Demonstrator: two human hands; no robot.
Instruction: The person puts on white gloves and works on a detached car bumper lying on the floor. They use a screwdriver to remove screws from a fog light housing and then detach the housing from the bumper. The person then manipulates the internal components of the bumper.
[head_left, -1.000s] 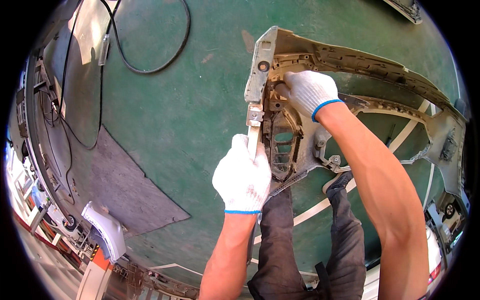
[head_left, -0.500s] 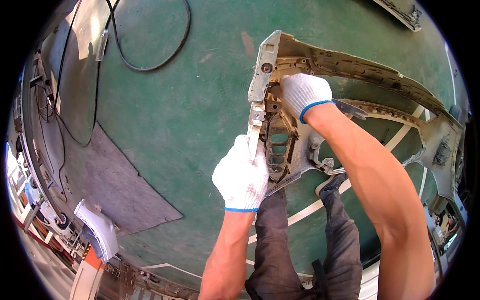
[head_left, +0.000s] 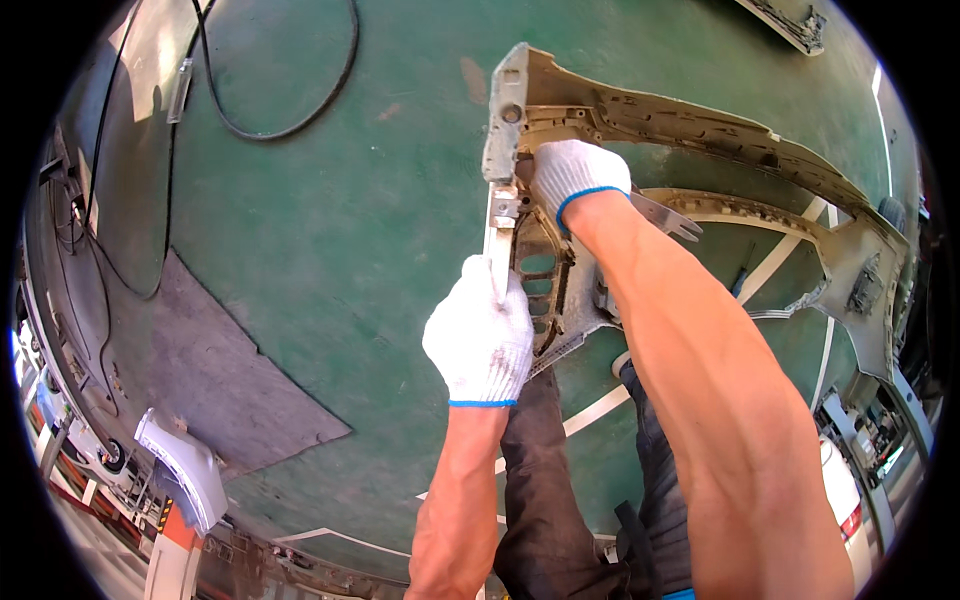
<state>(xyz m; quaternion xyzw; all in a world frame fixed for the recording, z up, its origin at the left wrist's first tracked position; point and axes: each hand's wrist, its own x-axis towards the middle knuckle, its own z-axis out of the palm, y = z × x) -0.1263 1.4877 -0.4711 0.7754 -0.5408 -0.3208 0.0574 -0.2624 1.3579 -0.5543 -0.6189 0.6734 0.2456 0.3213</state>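
A dirty car bumper cover [head_left: 700, 125] is turned with its inner side toward me, its end standing near the middle of the view. My left hand [head_left: 480, 335], in a white knit glove with a blue cuff, is closed around a narrow pale strip [head_left: 502, 255] at the bumper's near end. My right hand [head_left: 580, 178], gloved the same way, is closed up inside the bumper's upper corner. From behind that wrist sticks out a flat metal tool with a forked end [head_left: 668, 214]; its other end is hidden by the glove. Below sits a slotted grille opening [head_left: 540, 285].
Under me spreads a green floor [head_left: 300, 280] with white lines. A grey sheet [head_left: 240, 370] lies at left, near a pale fender-like panel [head_left: 190, 465]. A black hose [head_left: 345, 75] loops at upper left. Another long part [head_left: 785, 25] rests at upper right.
The bumper and both hands appear slightly farther left and up, though the whole view has shifted too. My right forearm has swung inward, covering more of the bumper. Both grips stay closed.
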